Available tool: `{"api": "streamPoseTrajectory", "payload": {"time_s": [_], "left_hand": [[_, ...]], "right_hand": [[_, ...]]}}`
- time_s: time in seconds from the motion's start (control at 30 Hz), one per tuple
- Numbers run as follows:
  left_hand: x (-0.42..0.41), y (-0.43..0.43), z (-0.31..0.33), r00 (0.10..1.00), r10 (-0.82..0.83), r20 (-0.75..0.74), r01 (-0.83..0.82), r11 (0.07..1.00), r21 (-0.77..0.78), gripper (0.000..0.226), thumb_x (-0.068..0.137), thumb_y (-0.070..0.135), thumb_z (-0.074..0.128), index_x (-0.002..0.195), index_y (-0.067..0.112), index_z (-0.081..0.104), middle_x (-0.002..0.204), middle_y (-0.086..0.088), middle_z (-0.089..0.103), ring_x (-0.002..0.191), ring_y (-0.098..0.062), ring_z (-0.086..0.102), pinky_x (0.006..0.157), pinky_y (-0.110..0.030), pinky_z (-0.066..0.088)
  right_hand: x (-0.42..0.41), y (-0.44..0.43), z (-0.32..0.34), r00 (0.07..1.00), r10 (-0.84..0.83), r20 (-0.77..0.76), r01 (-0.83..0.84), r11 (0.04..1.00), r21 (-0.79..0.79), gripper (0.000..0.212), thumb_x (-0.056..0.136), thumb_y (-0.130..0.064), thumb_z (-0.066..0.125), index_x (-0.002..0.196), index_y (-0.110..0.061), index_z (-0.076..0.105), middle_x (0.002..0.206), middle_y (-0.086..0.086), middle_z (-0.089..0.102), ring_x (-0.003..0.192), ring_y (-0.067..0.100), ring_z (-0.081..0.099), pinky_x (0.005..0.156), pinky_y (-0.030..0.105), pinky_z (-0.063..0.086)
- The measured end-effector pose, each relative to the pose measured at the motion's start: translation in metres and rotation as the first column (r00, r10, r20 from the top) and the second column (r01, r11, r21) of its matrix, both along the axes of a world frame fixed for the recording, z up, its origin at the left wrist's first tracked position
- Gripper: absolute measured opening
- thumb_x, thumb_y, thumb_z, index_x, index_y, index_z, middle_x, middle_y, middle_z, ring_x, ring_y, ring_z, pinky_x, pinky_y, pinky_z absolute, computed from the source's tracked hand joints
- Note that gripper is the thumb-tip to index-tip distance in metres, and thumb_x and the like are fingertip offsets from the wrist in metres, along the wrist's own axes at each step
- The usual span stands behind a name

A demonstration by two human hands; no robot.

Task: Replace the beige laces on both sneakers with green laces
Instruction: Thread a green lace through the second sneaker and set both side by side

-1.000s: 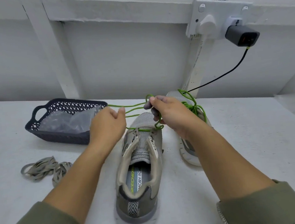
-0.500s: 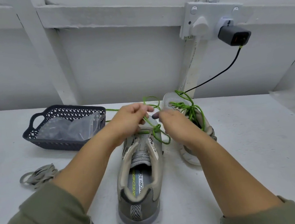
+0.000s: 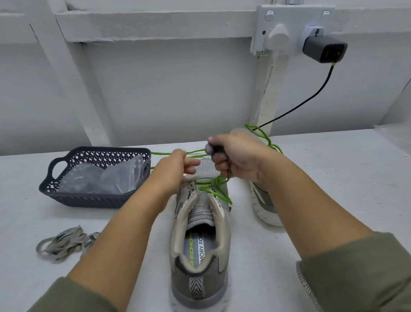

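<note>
The white table [image 3: 339, 194] carries everything, and the near sneaker [image 3: 201, 263] stands in its middle, heel toward the person. To the left of this sneaker and further back is a dark basket [image 3: 61, 193] with clear plastic bags [image 3: 102, 177] inside. Just to the right of the sneaker stands the second sneaker [image 3: 263, 208], partly hidden by the right forearm. Above the sneaker's toe, the left hand [image 3: 173, 168] has its fingers curled and pinches the green lace [image 3: 162, 154]; one strand runs from these fingers toward the basket. The right hand [image 3: 237, 158] is closed around the same lace, and loops hang below its curled fingers down to the sneaker's front eyelets. The beige laces [image 3: 60, 243] lie in a loose heap well to the left of the sneaker.
</note>
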State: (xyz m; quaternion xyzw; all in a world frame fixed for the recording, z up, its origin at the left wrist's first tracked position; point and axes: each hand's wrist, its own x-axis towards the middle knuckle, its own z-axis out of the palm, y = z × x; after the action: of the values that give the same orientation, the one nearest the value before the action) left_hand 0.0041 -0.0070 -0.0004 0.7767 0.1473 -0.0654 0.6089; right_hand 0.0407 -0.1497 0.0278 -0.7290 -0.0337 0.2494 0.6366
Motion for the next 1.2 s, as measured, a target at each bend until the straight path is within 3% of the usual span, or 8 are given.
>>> {"api": "streamPoseTrajectory", "payload": {"time_s": [0.13,0.43,0.63,0.77,0.87,1.0,1.1,1.2], "left_hand": [[0.014,0.008,0.002,0.975,-0.172,-0.138,0.115,0.931,-0.346,0.047,0.092,0.059,0.045,0.089,0.021,0.073,0.074,0.012,0.06,0.06,-0.007,0.036,0.052,-0.021,0.025],[0.025,-0.006,0.021,0.996,-0.092,-0.013,0.079,0.903,-0.423,0.026,0.1,0.032,0.046,0.083,0.023,0.064,0.074,0.013,0.053,0.059,-0.002,0.038,0.046,-0.014,0.027],[-0.01,-0.009,0.02,0.918,-0.352,0.184,0.308,0.923,0.229,0.028,0.097,0.026,0.053,0.074,0.02,0.068,0.072,0.006,0.056,0.07,-0.013,0.043,0.063,-0.024,0.035],[-0.023,-0.002,0.014,0.94,-0.324,0.111,0.276,0.908,0.316,0.035,0.088,0.013,0.053,0.054,0.017,0.06,0.045,0.007,0.032,0.044,-0.012,0.026,0.042,-0.02,0.022],[-0.021,0.003,0.01,0.974,-0.18,0.137,0.127,0.937,0.325,0.032,0.09,0.024,0.052,0.066,0.01,0.067,0.06,0.002,0.045,0.055,-0.014,0.036,0.051,-0.021,0.028],[-0.006,0.004,0.015,0.995,-0.097,-0.011,0.096,0.993,-0.071,0.062,0.097,0.062,0.028,0.083,0.02,0.072,0.082,0.004,0.058,0.065,-0.011,0.04,0.057,-0.026,0.031],[0.006,0.001,0.014,0.993,-0.098,-0.06,0.063,0.903,-0.426,0.04,0.095,0.052,0.045,0.082,0.021,0.067,0.068,0.01,0.053,0.055,-0.004,0.035,0.044,-0.016,0.026],[0.014,0.0,0.018,0.999,-0.033,-0.021,0.017,0.857,-0.515,0.032,0.1,0.042,0.041,0.092,0.022,0.066,0.07,0.011,0.05,0.053,-0.002,0.032,0.043,-0.014,0.023]], "right_hand": [[-0.021,-0.007,-0.003,0.964,0.224,0.141,-0.184,0.951,-0.248,0.035,0.094,-0.018,0.039,0.061,-0.012,0.049,0.047,-0.002,0.035,0.045,0.014,0.029,0.05,0.028,0.025],[-0.041,-0.029,-0.008,0.897,0.402,0.186,-0.233,0.786,-0.572,0.032,0.091,-0.023,0.04,0.068,-0.016,0.062,0.067,-0.008,0.057,0.066,0.015,0.047,0.067,0.029,0.041],[-0.007,-0.016,-0.011,0.991,-0.132,-0.015,0.131,0.991,-0.04,0.066,0.092,-0.068,0.03,0.089,-0.014,0.069,0.076,0.001,0.049,0.069,0.014,0.042,0.071,0.032,0.04],[0.004,-0.002,0.007,0.959,-0.192,-0.208,0.255,0.905,0.341,0.036,0.102,-0.034,0.038,0.077,-0.017,0.057,0.062,-0.003,0.048,0.061,0.012,0.042,0.063,0.026,0.038],[0.006,0.001,0.015,0.983,-0.124,-0.137,0.162,0.933,0.32,0.033,0.103,-0.024,0.034,0.075,-0.017,0.05,0.048,-0.006,0.041,0.052,0.012,0.037,0.055,0.024,0.036],[-0.014,0.002,0.01,0.994,0.074,0.076,-0.071,0.997,-0.04,0.03,0.095,-0.017,0.04,0.069,-0.013,0.053,0.05,-0.003,0.039,0.051,0.014,0.032,0.053,0.027,0.03],[-0.034,-0.006,0.005,0.962,0.212,0.17,-0.171,0.959,-0.227,0.033,0.094,-0.018,0.042,0.065,-0.01,0.055,0.052,-0.001,0.043,0.051,0.015,0.035,0.051,0.027,0.029],[-0.045,-0.021,-0.002,0.934,0.325,0.149,-0.243,0.883,-0.402,0.033,0.092,-0.017,0.042,0.065,-0.008,0.058,0.056,0.004,0.047,0.056,0.017,0.041,0.056,0.028,0.034]]}}
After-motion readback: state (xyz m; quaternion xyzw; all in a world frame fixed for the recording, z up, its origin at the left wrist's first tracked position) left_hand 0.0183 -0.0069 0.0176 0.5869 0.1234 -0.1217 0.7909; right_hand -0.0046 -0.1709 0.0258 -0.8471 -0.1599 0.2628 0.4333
